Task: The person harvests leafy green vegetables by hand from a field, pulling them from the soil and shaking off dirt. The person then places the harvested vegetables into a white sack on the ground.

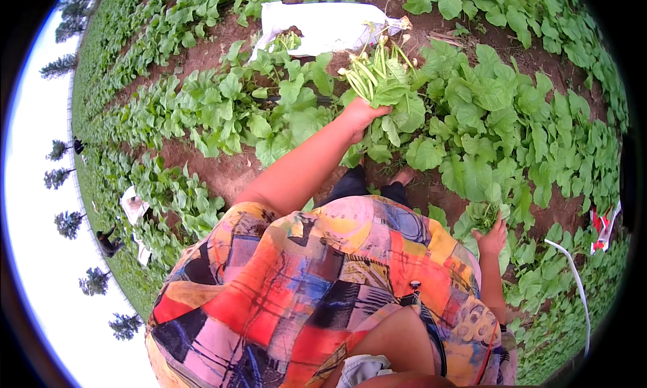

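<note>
My left hand [365, 116] is closed around a bunch of leafy green plants [386, 80]. Their pale stalks and root ends point away from me, and broad leaves hang down past the fist. Just beyond the bunch, a white sack [323, 29] lies on its side on the soil, with greens [288, 40] at its left end. Low at my right side, my right hand [491, 239] has a small tuft of fine-leaved greens [485, 217] between thumb and fingers. Larger leaves partly hide that tuft.
Rows of leafy plants [485, 100] run across the field, with brown soil [217, 168] between them. A white pipe or hose [576, 282] curves at the right, near a red and white bag [601, 231]. At far left, a person [107, 244] bends near white sacks [135, 205].
</note>
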`<state>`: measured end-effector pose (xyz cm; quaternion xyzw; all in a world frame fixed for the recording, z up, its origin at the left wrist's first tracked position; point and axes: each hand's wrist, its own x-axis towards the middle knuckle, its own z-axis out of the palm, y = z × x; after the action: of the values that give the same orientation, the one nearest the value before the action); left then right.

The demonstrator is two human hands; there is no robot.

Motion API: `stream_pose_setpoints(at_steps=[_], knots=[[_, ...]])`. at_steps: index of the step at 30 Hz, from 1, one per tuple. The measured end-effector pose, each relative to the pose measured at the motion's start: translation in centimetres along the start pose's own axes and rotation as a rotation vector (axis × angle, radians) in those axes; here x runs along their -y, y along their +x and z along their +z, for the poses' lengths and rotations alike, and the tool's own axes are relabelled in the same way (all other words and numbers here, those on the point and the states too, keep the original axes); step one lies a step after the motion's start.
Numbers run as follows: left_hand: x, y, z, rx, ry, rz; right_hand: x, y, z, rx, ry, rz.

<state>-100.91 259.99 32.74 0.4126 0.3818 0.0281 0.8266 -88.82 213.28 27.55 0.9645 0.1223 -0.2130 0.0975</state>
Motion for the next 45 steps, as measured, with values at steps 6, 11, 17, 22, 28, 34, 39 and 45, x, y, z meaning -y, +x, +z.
stream_pose_setpoints(at_steps=[6,11,17,22,28,34,39,45], knots=[[-4.3,2.2,-12.7,-0.165,0.401,0.06,-3.4,1.5,6.5,0.469,0.163,0.113],[-11.4,6.4,-23.8,-0.313,0.543,0.105,1.6,-1.8,9.6,0.404,0.505,-0.06],[-21.6,13.2,-34.0,-0.213,0.779,0.11,3.5,-6.8,12.4,0.47,0.724,0.05],[-20.3,15.9,-41.1,-1.234,1.18,-0.167,4.5,-9.9,10.8,0.576,0.731,0.225],[-5.6,14.3,-38.9,-0.904,1.247,-0.345,-0.4,-10.5,14.0,0.684,1.135,0.501],[5.8,7.8,-36.5,-0.558,1.23,-0.602,8.9,-11.2,5.7,0.573,0.84,0.285],[12.4,4.5,-38.2,-0.361,1.19,-0.46,13.2,-10.6,-0.8,0.533,0.647,0.186],[14.8,3.0,-35.3,-0.296,1.111,-0.355,7.6,-9.5,2.4,0.477,0.792,0.181]])
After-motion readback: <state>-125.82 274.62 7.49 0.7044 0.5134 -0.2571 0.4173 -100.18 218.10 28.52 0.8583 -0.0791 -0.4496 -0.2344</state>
